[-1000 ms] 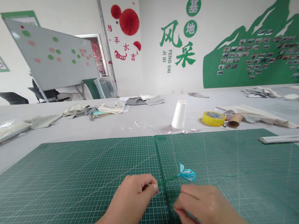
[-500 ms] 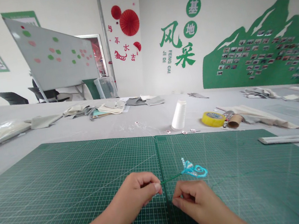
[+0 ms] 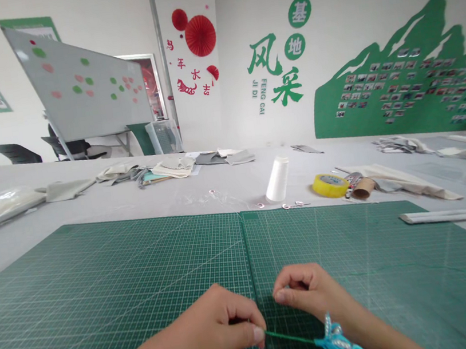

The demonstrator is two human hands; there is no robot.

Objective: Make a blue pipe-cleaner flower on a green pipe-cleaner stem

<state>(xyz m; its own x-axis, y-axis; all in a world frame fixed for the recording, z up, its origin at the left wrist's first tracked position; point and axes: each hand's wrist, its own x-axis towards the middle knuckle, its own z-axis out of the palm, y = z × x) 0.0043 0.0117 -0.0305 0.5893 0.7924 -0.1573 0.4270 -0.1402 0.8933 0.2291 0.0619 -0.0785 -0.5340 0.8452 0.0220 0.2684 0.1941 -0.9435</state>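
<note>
My left hand [image 3: 227, 331] pinches the end of a thin green stem [image 3: 290, 337] between thumb and forefinger. The stem points right and ends in a bright blue flower [image 3: 341, 344] with loops and silvery beads, partly cut off by the bottom of the view. Above the stem, apart from it, my right hand [image 3: 308, 291] is closed with thumb and forefinger together. What lies in that pinch is too small to make out. A fine green thread [image 3: 402, 266] runs from behind the right hand toward the right edge. The flower overlaps my right forearm from this angle.
Under the hands lie green cutting mats [image 3: 144, 279], meeting in a seam. Beyond them stand a white thread cone [image 3: 278, 180] and a yellow tape roll [image 3: 330, 185], with a cardboard tube [image 3: 363, 188] beside it. Cloth scraps [image 3: 175, 167] lie farther back; a folded white strip [image 3: 451, 215] rests at right.
The flower has swung down and toward me, from above the right hand to below it. My left hand has come lower and slightly right; my right hand has risen a little.
</note>
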